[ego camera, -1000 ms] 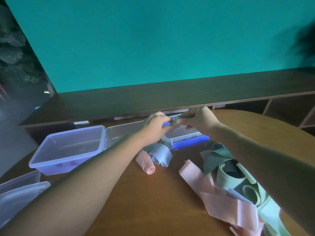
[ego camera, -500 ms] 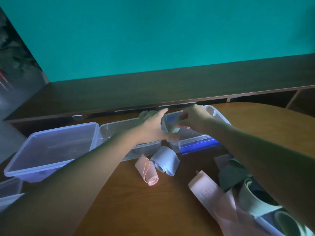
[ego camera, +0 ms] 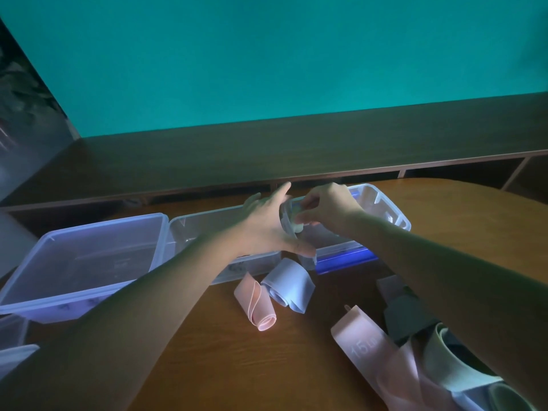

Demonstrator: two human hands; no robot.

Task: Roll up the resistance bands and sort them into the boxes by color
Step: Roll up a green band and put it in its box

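Note:
Over the near left corner of the right-hand clear box [ego camera: 394, 213], my right hand [ego camera: 327, 210] pinches a small pale green rolled band [ego camera: 296, 225]. My left hand [ego camera: 267, 229] is beside the roll with fingers straight and thumb spread, touching its left side. A rolled pink band [ego camera: 255, 304] and a rolled blue-grey band [ego camera: 289, 287] lie on the table in front of the boxes. The middle clear box [ego camera: 207, 223] and the left clear box [ego camera: 103, 222] look empty. My arms hide part of the boxes.
A heap of unrolled bands lies at the lower right: a pink one [ego camera: 370, 351], a pale green one [ego camera: 444, 360] and a dark one [ego camera: 406, 318]. More clear plastic [ego camera: 12, 351] shows at the lower left. A dark wooden shelf [ego camera: 267, 152] runs behind the round table [ego camera: 207, 366].
Both hands carried the green roll forward over the right box. My left hand's fingers went from curled round the roll to straight. The view tilted down and nearer.

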